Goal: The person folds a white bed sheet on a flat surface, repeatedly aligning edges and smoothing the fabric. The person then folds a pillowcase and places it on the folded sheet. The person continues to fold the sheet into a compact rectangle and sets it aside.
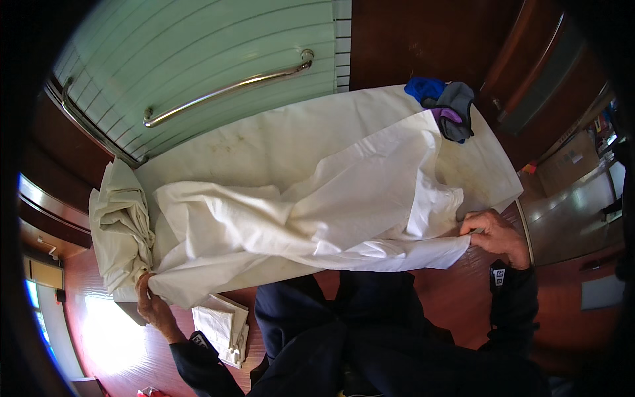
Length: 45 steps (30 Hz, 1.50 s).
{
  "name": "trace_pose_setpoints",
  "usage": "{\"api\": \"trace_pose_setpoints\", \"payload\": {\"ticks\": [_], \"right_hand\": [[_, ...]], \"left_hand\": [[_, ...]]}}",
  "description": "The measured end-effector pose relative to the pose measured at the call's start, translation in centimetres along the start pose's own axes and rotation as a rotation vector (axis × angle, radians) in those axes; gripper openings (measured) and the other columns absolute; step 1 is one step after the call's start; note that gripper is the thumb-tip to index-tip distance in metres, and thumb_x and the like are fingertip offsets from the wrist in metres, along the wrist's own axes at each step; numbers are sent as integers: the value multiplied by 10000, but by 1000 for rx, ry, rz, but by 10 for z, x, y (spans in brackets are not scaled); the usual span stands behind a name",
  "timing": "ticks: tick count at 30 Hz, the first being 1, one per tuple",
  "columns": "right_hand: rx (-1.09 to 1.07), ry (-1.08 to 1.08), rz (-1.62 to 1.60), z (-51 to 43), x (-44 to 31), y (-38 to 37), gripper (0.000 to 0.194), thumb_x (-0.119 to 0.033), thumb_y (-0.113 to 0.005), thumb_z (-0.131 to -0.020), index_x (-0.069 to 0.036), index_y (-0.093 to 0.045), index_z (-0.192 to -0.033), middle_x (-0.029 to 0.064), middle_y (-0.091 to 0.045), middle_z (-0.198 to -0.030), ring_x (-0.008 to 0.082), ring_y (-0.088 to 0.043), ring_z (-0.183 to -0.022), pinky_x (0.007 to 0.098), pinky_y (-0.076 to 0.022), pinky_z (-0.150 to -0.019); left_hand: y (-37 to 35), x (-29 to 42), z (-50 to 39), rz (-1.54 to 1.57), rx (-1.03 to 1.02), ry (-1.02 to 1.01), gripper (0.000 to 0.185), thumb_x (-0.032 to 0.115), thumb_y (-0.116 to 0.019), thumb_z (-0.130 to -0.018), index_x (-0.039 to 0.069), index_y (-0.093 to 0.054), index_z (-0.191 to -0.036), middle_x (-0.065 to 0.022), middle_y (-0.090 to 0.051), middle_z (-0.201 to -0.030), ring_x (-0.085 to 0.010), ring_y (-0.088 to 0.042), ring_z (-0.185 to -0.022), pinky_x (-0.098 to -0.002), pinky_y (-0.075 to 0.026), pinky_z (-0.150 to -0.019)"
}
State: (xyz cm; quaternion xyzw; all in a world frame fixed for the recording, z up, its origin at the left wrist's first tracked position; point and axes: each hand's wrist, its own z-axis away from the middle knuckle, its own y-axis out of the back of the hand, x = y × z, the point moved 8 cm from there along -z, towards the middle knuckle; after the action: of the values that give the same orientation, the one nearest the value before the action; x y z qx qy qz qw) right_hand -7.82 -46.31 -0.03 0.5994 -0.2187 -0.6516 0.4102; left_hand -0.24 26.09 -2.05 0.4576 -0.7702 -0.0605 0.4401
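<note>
A large white cloth [347, 198] lies rumpled along a long padded surface [278, 134] with a pale, stained cover. At the cloth's near left corner, my left hand [154, 310] pinches the edge between thumb and fingers. My right hand [496, 235] grips the near right corner, just beyond the padded surface's near edge. Between both hands the near edge of the cloth hangs in loose folds. A heap of off-white cloth [121, 223] is bunched at the left end, right beside my left hand.
Blue, grey and purple fabric items [446, 106] lie at the far right corner. Folded white cloths [223, 327] are stacked low near my left forearm. A metal grab bar [228, 92] runs along the green panelled wall [208, 44]. A cardboard box [570, 159] stands at the right.
</note>
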Motion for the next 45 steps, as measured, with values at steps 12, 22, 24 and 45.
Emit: {"api": "trace_pose_setpoints", "payload": {"ticks": [12, 22, 24, 45], "right_hand": [[287, -97, 31, -9, -14, 53, 153, -56, -699, -813, 2, -730, -952, 128, -705, -857, 247, -693, -795, 344, -537, -719], [-52, 502, 136, -174, -184, -5, 196, -113, -637, -837, 6, -698, -980, 169, -708, -916, 359, -671, -853, 419, -522, -784], [-51, 533, 278, -213, -196, -35, 230, -139, -663, -827, 2, -687, -1007, 167, -692, -949, 357, -661, -906, 421, -518, -807], [574, 328, 183, -318, -170, 21, 115, -151, -597, -875, -73, -682, -884, 151, -719, -842, 389, -691, -814, 484, -546, -739]], "left_hand": [[19, -28, -9, -55, -20, 229, 283, -36, -547, -943, -7, -712, -1170, -141, -745, -1120, -217, -677, -1004, -316, -517, -907], [-77, 197, 79, 94, -340, -365, 212, -76, -702, -788, -4, -698, -987, -163, -682, -1094, -372, -659, -1094, -435, -531, -945], [-96, 213, 92, 66, -364, -393, 313, -12, -792, -708, 36, -706, -1006, -135, -668, -1134, -372, -635, -1118, -468, -528, -928], [-35, 134, 92, 211, -822, 39, 235, -115, -774, -662, 23, -711, -842, -91, -679, -881, -269, -664, -905, -358, -535, -775]]}}
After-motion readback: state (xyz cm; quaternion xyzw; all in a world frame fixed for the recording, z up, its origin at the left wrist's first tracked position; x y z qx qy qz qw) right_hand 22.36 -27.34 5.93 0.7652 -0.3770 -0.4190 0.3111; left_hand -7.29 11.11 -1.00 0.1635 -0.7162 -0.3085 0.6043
